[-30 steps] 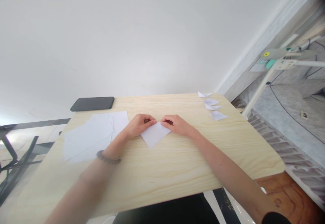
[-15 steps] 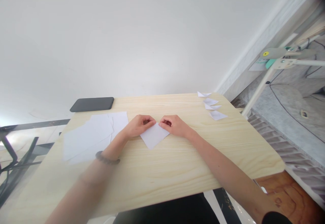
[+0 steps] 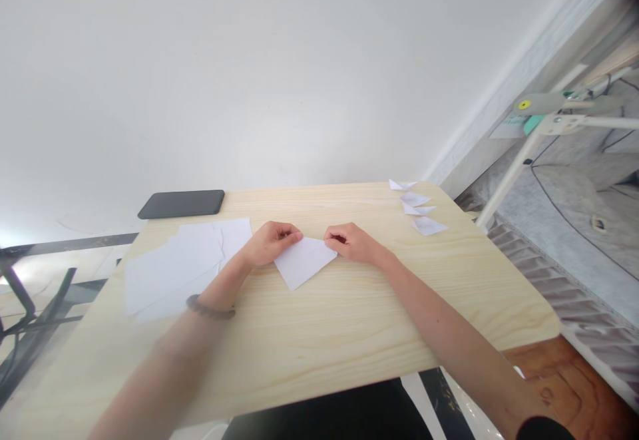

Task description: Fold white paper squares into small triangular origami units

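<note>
Between my hands is a small white sheet of paper [image 3: 305, 263], one corner pointing toward me, just over the wooden table. My left hand [image 3: 272, 241] pinches its upper left edge between thumb and fingers. At the upper right corner, my right hand [image 3: 352, 241] pinches the paper the same way. The fingertips partly cover the edges they grip. Whether the sheet has a fold in it is hard to tell.
Several white paper sheets [image 3: 172, 270] overlap on the table's left side. Behind them lies a black phone-like slab [image 3: 182, 204] near the wall. Several small folded papers [image 3: 429, 226] line the back right of the table [image 3: 349, 333].
My right hand has slid right and away from my left hand along the paper's upper edge. More of that edge shows now. My left hand has shifted slightly left.
</note>
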Demonstrator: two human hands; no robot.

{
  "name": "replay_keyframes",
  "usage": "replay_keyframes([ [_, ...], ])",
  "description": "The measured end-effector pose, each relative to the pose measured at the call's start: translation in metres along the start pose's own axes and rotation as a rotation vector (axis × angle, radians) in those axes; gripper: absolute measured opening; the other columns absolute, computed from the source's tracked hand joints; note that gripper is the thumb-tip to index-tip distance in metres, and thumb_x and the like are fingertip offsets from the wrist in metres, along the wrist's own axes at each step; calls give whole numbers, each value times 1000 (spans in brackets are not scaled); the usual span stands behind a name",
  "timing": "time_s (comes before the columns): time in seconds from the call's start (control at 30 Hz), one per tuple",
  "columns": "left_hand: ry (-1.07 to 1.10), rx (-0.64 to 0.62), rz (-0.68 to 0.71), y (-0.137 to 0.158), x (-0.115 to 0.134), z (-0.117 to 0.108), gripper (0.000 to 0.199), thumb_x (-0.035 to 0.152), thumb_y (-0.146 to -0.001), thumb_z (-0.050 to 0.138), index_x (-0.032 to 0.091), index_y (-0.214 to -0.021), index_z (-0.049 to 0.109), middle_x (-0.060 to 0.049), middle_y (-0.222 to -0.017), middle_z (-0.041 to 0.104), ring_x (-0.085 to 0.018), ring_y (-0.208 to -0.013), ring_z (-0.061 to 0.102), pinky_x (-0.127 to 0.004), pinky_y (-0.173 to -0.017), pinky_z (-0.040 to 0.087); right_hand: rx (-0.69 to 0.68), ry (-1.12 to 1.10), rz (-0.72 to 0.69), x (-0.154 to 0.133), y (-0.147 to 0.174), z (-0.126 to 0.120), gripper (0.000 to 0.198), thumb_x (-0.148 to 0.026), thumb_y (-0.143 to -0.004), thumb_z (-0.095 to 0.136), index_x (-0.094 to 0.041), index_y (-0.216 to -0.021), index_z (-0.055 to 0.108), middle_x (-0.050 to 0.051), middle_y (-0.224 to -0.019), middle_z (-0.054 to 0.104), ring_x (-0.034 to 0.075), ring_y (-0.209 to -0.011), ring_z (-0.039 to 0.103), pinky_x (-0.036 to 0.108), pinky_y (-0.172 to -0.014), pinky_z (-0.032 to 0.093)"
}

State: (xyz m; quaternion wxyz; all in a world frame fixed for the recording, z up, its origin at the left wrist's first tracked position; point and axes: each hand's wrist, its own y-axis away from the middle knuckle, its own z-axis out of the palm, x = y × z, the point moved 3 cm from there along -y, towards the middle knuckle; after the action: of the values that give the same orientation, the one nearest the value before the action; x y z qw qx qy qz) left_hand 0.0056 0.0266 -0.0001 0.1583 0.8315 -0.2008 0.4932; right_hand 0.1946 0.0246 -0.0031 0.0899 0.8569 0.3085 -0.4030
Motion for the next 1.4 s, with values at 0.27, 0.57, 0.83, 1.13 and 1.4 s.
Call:
replay_keyframes([
  [0.27,-18,6,-3,0,1,5,34,43,-78,44,13,-74,60,-1,-64,57,-11,-55,49,-20,-46,35,12,6,-18,1,0,7,15,-21,-76,43,-15,-65,49,-4,-58,42,7,-53,35,19,-49,27],
  [0.57,10,-66,-2,2,0,5,34,44,-77,46,14,-80,62,-4,-74,62,-15,-64,55,-23,-52,40,-46,-16,5,-4,-1,7,14,-22,-77,42,-16,-72,54,-3,-62,48,8,-55,39,20,-52,29],
  [0.83,-40,-32,17,2,1,2,34,43,-78,44,14,-77,60,-2,-67,59,-12,-57,51,-21,-48,37,-50,-64,32,3,2,1,12,-20,-75,43,-16,-66,50,-4,-59,45,7,-54,37,19,-51,29],
  [1.13,-138,-7,79,1,5,9,32,42,-77,45,15,-79,63,-4,-75,62,-14,-64,54,-23,-54,40,-3,35,-7,-6,-1,12,16,-25,-77,44,-16,-70,55,-3,-60,49,8,-55,39,20,-53,29],
  [1.4,-71,-37,36,2,2,3,34,42,-77,44,14,-79,62,-3,-73,61,-14,-63,53,-23,-53,40,-81,-122,37,1,1,-1,17,-27,-77,44,-15,-70,54,-2,-63,48,8,-57,40,20,-53,31],
])
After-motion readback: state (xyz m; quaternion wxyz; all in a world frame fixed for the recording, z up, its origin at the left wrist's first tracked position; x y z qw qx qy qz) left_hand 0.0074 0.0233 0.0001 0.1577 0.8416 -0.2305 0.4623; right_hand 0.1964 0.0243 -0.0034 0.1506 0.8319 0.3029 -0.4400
